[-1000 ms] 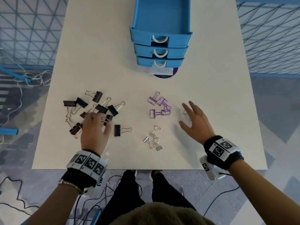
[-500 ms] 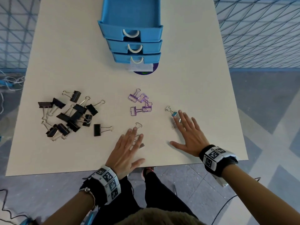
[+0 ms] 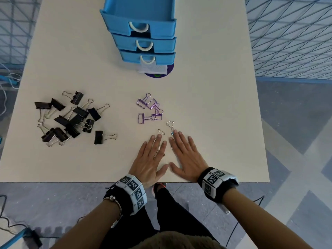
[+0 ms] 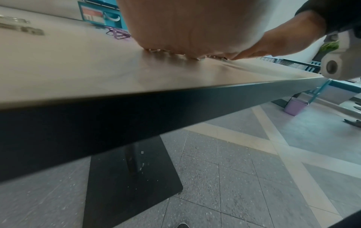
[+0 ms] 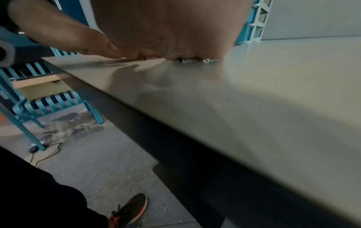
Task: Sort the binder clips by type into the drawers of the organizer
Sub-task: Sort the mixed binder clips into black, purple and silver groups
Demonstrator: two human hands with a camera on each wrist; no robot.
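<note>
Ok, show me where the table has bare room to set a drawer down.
Bare table lies right of the purple clips and organizer, and left of the organizer above the black clips. Crowded: the near middle, where the left hand and right hand lie flat over the silver clips.

**Blue drawers, three colours of clip on a cream bench**

The organizer [image 3: 142,24] at twelve o'clock is bright blue, each of its three drawers carrying a white loop handle [image 3: 138,27]. Beneath its front edge shows a dark purple disc [image 3: 159,73] with a green mark. The bench [image 3: 71,60] is plain cream with a black edge. At nine o'clock lie black binder clips [image 3: 71,119] with silver wire arms; at the centre, purple wire clips [image 3: 150,109]; just below them, small silver clips [image 3: 169,125]. Both wristbands [image 3: 133,192] are black with white panels printed in black square codes. The floor [image 3: 296,159] is speckled grey crossed by pale bands.
</note>
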